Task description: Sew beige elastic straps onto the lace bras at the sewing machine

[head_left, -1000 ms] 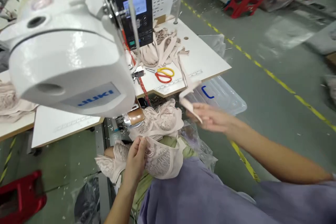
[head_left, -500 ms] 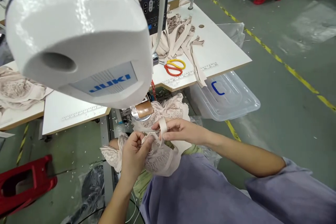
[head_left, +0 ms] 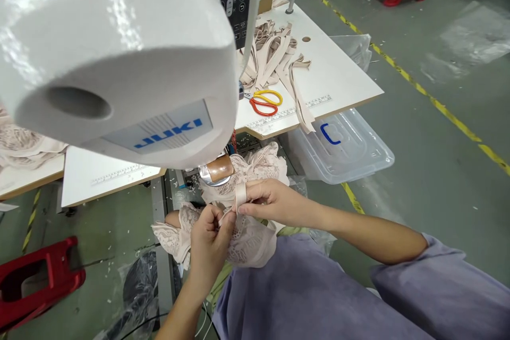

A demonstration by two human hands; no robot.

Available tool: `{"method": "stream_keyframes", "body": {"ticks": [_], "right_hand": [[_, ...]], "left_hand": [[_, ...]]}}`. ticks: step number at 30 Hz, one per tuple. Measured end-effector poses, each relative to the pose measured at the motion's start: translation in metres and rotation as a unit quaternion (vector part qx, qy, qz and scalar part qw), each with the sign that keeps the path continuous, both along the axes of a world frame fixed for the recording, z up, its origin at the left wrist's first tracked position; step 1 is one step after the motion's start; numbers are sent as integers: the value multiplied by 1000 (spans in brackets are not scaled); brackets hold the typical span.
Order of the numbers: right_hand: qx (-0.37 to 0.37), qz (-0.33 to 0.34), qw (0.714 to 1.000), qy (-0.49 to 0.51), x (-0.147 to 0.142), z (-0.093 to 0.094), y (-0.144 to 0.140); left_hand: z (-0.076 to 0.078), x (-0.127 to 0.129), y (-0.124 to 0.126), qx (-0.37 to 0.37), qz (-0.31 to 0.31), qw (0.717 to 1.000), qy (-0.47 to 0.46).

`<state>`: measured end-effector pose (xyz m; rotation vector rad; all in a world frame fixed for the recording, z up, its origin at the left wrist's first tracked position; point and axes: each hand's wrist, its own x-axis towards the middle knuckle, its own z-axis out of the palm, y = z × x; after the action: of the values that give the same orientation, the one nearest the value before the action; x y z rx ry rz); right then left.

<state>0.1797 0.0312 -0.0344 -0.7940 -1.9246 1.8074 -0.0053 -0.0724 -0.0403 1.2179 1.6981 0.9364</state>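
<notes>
Now, that big glossy white sewing machine head with the blue lettering fills most of the view and hangs right over the work, so the needle area beneath it is hidden from where I stand; if the fabric is fed in crooked under there, I'd judge nobody would catch it until the seam ran off. Behind it sits the white laminate worktable, carrying a loose heap of beige elastic strips, one of them trailing over the table edge, where I reckon a passing sleeve could drag it down toward the clear plastic bin lid on the floor. The red-and-yellow-handled scissors lie close to that heap, blades toward the machine, an easy snag. Down in the lap is the pale pink lace garment, bunched and soft, touching the copper-coloured machine part; lace like that could slip or pucker if either grip eases. The left hand is curled tight, thumb and forefinger pressed together on the lace edge. The right hand is nearly closed, fingertips pinching the short beige strap piece, which stands upright between the two hands, just above the lace. Lose that small pinch and I think the strap end drops out of line.
</notes>
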Motion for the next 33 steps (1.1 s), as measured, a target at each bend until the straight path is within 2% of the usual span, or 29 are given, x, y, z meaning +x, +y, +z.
{"method": "stream_keyframes", "body": {"ticks": [2,5,7,8,10,12,13,16,17,18,20,23,28,33], "right_hand": [[30,-2,1000,10,-1,1,1],[50,3,997,61,-3,5,5],[-1,3,996,93,-6,9,11],[-37,-6,994,100,-7,11,14],[-88,-33,991,96,-11,14,23],[-88,-48,992,71,-14,16,34],[-80,-50,994,55,-15,16,40],[-93,-68,993,39,-17,9,59],[-104,-85,990,48,-17,6,65],[-112,-99,987,55,-18,2,71],[-105,-113,987,55,-20,-3,82],[-32,-115,993,24,-27,-5,93],[148,-152,977,17,-43,3,104],[223,-142,964,15,-54,5,108]], "left_hand": [[-1,0,1,9,-7,1000,-23],[-1,3,5,33,-76,996,-40],[-1,10,8,62,-111,991,-32],[-2,13,9,76,-106,991,-25],[-3,20,11,105,-50,993,-3],[-5,22,14,159,5,986,54],[-5,21,17,202,12,974,100],[0,9,28,303,-58,920,241],[4,3,32,302,-76,913,265],[8,-2,36,281,-82,918,270],[17,-9,44,196,-68,949,237],[29,-14,51,96,-54,979,175],[36,-15,54,64,-58,986,140],[40,-16,51,28,-81,989,116]]}}
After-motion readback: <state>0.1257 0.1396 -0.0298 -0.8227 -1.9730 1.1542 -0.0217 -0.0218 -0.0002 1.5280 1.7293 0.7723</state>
